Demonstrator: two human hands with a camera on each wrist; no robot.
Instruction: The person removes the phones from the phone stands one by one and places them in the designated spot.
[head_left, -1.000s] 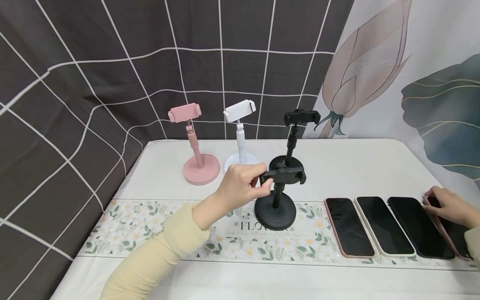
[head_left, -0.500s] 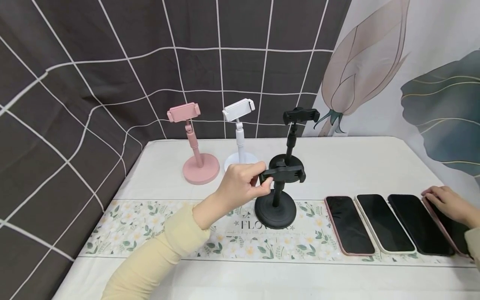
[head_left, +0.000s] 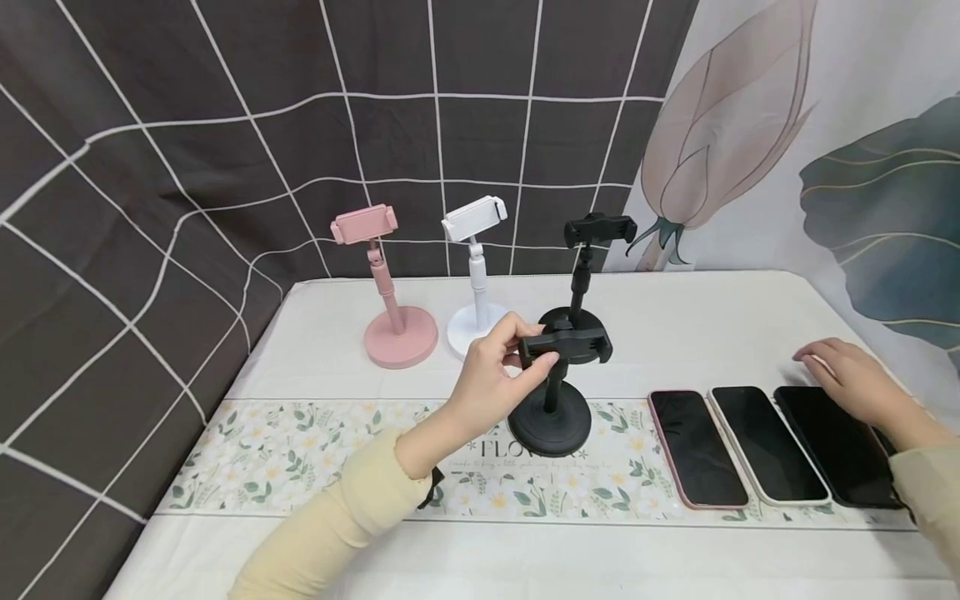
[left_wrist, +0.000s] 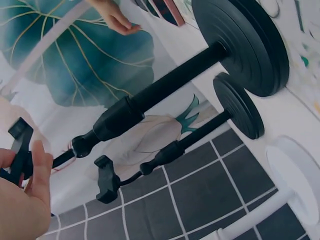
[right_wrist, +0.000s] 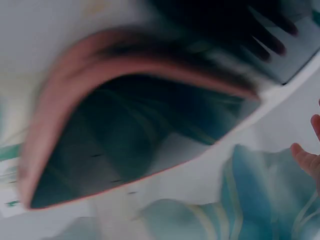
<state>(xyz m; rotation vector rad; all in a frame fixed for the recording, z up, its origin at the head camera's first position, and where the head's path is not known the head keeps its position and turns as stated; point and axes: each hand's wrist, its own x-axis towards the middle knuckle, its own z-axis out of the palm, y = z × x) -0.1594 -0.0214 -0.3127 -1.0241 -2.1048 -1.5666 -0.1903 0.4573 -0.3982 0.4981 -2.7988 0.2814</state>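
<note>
My left hand pinches one end of the clamp of the front black phone stand, thumb in front and fingers behind. The left wrist view shows the same hand at the clamp, with the stand's black pole running to its round base. My right hand is over the far end of the black phone, fingers loosely bent and holding nothing. A pink-edged phone fills much of the right wrist view; in the head view my right forearm mostly hides it.
Behind stand a pink phone stand, a white one and a second black one. Left of the black phone lie a white-edged phone and a pink-edged phone. A grid-patterned curtain backs the table.
My right hand has lifted off the rightmost phone and moved left and away from me. My left hand's thumb and fingers have shifted slightly along the clamp.
</note>
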